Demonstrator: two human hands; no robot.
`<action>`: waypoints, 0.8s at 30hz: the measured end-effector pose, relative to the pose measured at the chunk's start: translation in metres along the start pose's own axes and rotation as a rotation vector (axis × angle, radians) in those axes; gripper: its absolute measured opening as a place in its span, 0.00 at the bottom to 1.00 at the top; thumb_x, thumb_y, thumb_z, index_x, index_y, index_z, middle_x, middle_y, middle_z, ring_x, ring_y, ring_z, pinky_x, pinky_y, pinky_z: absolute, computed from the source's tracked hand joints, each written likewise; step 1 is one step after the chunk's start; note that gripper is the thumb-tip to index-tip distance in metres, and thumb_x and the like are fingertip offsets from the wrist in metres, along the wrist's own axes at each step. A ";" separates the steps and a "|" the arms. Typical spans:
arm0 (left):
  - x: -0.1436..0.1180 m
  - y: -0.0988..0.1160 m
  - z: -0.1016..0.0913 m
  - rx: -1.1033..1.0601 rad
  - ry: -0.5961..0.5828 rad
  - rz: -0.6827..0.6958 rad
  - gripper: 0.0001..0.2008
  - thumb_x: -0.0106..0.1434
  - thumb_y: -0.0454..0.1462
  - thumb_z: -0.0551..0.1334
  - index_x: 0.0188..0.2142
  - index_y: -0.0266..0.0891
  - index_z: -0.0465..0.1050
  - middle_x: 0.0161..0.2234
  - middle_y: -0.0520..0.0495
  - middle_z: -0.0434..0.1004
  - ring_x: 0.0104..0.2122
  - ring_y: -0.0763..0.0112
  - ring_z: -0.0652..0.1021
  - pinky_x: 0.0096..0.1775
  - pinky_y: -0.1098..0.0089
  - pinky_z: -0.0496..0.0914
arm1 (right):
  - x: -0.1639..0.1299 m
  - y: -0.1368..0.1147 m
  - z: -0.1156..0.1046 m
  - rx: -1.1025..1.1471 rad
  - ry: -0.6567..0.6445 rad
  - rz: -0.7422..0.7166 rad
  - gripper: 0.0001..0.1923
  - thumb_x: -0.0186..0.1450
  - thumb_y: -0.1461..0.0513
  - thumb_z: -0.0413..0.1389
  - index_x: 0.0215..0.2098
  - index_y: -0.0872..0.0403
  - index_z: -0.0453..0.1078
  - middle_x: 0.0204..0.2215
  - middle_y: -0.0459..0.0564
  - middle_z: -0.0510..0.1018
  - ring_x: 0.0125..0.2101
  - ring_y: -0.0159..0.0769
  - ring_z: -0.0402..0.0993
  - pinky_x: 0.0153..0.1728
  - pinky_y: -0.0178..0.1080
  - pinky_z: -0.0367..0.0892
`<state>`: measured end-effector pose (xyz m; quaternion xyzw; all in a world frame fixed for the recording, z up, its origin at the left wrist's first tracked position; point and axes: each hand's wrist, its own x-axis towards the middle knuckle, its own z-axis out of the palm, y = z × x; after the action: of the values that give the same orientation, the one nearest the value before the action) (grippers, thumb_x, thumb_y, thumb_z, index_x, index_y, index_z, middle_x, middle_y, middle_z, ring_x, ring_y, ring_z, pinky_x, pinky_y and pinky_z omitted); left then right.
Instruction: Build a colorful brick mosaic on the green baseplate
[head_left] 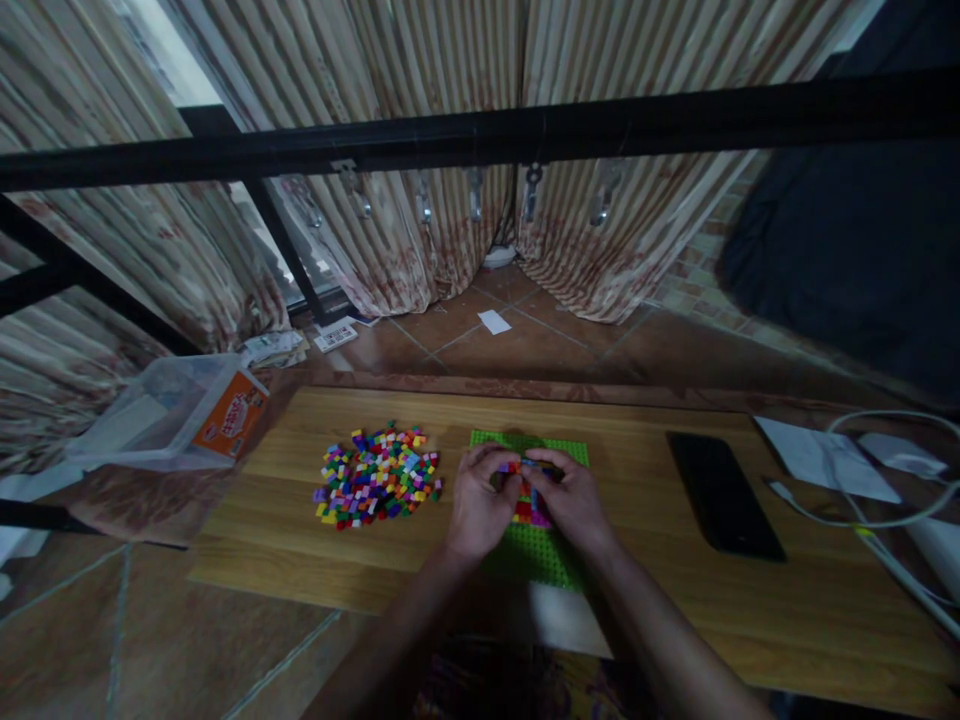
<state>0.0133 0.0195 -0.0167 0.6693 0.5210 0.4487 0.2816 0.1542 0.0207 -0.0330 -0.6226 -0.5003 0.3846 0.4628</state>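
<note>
A green studded baseplate [534, 562] lies on the wooden table [300, 575] in front of me. Over its middle, my left hand [482, 500] and my right hand [574, 497] meet, thumbs and fingertips pinched close together. Small toy bricks [525, 512] in red, blue and magenta show between and below the fingers. Both hands are closed on these bricks; which single brick each one grips is partly hidden by the fingers. To the left of the baseplate spreads a pile of loose multicoloured toy bricks [382, 475].
A black phone or tablet [725, 495] lies to the right, near a white cable [814, 518] and a white paper [825, 460]. Off the table's left end stands a clear plastic box [169, 410] with an orange label. A dark rail [450, 145] crosses beyond the table.
</note>
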 end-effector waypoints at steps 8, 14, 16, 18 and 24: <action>-0.003 -0.003 -0.002 -0.011 -0.022 -0.009 0.16 0.56 0.25 0.60 0.41 0.42 0.75 0.43 0.48 0.75 0.47 0.67 0.74 0.52 0.62 0.69 | -0.001 0.004 0.001 0.011 0.018 0.010 0.15 0.55 0.52 0.61 0.36 0.51 0.78 0.36 0.51 0.82 0.38 0.43 0.77 0.44 0.46 0.68; -0.003 -0.003 -0.002 0.005 -0.018 -0.011 0.15 0.56 0.26 0.60 0.41 0.42 0.75 0.43 0.48 0.75 0.47 0.67 0.74 0.52 0.63 0.69 | -0.002 -0.001 0.005 0.003 0.034 -0.005 0.15 0.54 0.52 0.61 0.34 0.52 0.78 0.35 0.51 0.82 0.36 0.43 0.77 0.43 0.46 0.69; -0.002 -0.002 -0.002 0.010 -0.021 -0.011 0.15 0.56 0.25 0.60 0.41 0.42 0.75 0.43 0.48 0.76 0.46 0.67 0.74 0.52 0.63 0.69 | -0.002 -0.003 0.004 -0.008 0.038 0.005 0.15 0.54 0.51 0.61 0.34 0.52 0.78 0.34 0.51 0.82 0.36 0.43 0.77 0.43 0.46 0.69; -0.002 -0.002 -0.002 0.019 -0.023 -0.015 0.15 0.56 0.25 0.60 0.41 0.42 0.75 0.42 0.48 0.76 0.46 0.67 0.74 0.52 0.62 0.68 | -0.002 -0.005 0.004 -0.015 0.038 0.011 0.15 0.54 0.51 0.60 0.34 0.52 0.78 0.34 0.51 0.82 0.35 0.43 0.77 0.42 0.46 0.69; -0.002 -0.002 0.001 0.011 -0.010 -0.032 0.16 0.56 0.25 0.60 0.41 0.41 0.74 0.41 0.48 0.75 0.45 0.67 0.74 0.51 0.63 0.69 | -0.002 -0.006 0.003 -0.015 0.020 0.038 0.17 0.54 0.50 0.60 0.34 0.52 0.79 0.33 0.52 0.83 0.33 0.43 0.77 0.39 0.45 0.70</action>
<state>0.0132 0.0180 -0.0195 0.6648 0.5325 0.4378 0.2878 0.1491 0.0200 -0.0283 -0.6395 -0.4865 0.3831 0.4556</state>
